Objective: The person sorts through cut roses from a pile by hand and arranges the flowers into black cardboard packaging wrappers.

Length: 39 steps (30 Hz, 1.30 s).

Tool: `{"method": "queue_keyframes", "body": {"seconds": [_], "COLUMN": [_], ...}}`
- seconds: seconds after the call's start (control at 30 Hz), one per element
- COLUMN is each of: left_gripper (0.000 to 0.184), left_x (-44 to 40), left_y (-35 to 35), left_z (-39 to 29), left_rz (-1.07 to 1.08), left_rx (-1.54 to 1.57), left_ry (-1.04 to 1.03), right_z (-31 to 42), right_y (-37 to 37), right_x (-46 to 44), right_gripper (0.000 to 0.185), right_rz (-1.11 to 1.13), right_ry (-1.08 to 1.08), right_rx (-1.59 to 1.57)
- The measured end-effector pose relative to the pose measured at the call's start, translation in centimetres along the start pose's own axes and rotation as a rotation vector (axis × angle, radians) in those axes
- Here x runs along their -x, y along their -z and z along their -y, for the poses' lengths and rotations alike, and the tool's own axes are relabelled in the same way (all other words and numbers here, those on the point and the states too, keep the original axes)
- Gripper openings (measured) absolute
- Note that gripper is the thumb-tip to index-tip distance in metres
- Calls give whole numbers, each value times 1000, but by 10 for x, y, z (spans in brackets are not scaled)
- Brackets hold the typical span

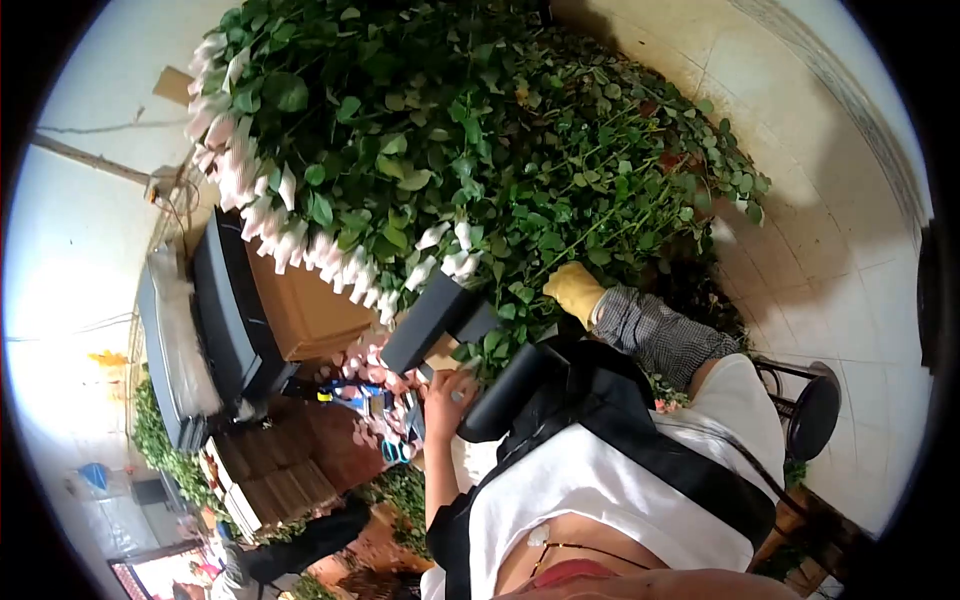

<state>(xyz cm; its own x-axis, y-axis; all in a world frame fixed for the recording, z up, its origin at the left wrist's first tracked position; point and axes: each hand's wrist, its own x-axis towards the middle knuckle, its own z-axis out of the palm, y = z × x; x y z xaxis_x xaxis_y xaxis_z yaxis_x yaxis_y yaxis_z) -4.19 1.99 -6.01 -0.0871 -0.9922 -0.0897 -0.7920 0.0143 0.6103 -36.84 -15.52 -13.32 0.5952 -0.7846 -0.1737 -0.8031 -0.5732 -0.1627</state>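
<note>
A large heap of leafy rose stems [540, 150] fills the upper middle, its blooms in white-pink sleeves [235, 165] along the left edge. At the near side of the heap is my right hand [575, 291], in a yellow glove with a checked sleeve over the forearm. Its fingers are curled among the greenery, closed around a rose stem. My left hand [450, 400], bare with a ring, is beside a black padded bar [510, 390] and a dark grey block [428, 322]. Its fingers are bent, and what they hold, if anything, is hidden.
To the left stand a cardboard box [305, 305] and a dark grey bin-like container [235, 300]. Below them are stacked cardboard pieces [265, 470] and blue-handled scissors [396, 451]. A black stool [812, 415] stands at right on the tiled floor [870, 300]. Another person [235, 565] is far lower left.
</note>
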Motion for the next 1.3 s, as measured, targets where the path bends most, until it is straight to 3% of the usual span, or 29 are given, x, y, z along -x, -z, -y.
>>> {"method": "queue_keyframes", "body": {"seconds": [0.03,0.07,0.1,0.13,0.27,0.33,0.4,0.43,0.5,0.53,0.6,0.63,0.73,0.8,0.87,0.93,1.0,1.07,1.1,1.13,1.17,1.23,1.3], "left_gripper": [32,29,28,24,25,29,31,31,31,30,28,28,30,31,32,41,41,29,16,23,22,21,22], "left_x": [0,0,0,1,3,2,1,-2,-2,-2,-3,-3,-2,-2,-3,1,4,4,3,1,3,-1,-6], "left_y": [0,-1,-7,-20,-25,-26,-22,-20,-19,-16,-18,-20,-23,-21,-25,-36,-42,-48,-34,-35,-38,-25,-7], "left_z": [-4,-8,1,21,16,19,20,21,18,16,16,19,21,15,22,39,53,55,40,44,47,24,-1], "left_rz": [-32,-65,-57,-120,-183,-196,-124,-119,-93,-71,-84,-101,-105,-100,-114,-109,-165,-229,-37,-98,-122,-201,-175], "left_rx": [42,83,213,209,185,122,148,108,76,79,104,96,85,113,61,237,203,438,328,283,263,79,-163], "left_ry": [6,12,79,17,27,31,69,11,-17,-8,-15,-38,-18,-5,-28,5,-33,50,333,170,111,-83,-158], "right_z": [-8,-16,-18,-18,-14,-10,-32,-48,-69,-73,-59,-49,-14,16,45,60,63,49,41,34,25,19,27], "right_y": [15,30,71,115,182,225,219,216,226,219,233,238,263,283,264,250,245,170,120,86,51,8,25], "right_x": [3,-4,0,3,-52,-83,-150,-172,-192,-188,-194,-192,-164,-126,-102,-62,-31,-35,-40,-42,-36,-28,-14], "right_gripper": [31,41,44,48,41,50,48,45,33,36,23,17,32,38,32,29,24,21,21,20,20,18,18], "right_rz": [44,209,228,246,-367,-548,-781,-674,-333,-391,-480,-694,-1120,-866,-920,-725,-344,-253,-152,-69,-52,-61,-25], "right_ry": [88,45,84,128,353,267,24,-88,-232,-201,-162,-97,380,747,863,698,556,424,290,167,283,233,173], "right_rx": [-80,-217,-386,-552,-696,-496,5,248,411,496,316,238,-70,-146,-46,206,301,28,-75,-173,144,137,171]}}
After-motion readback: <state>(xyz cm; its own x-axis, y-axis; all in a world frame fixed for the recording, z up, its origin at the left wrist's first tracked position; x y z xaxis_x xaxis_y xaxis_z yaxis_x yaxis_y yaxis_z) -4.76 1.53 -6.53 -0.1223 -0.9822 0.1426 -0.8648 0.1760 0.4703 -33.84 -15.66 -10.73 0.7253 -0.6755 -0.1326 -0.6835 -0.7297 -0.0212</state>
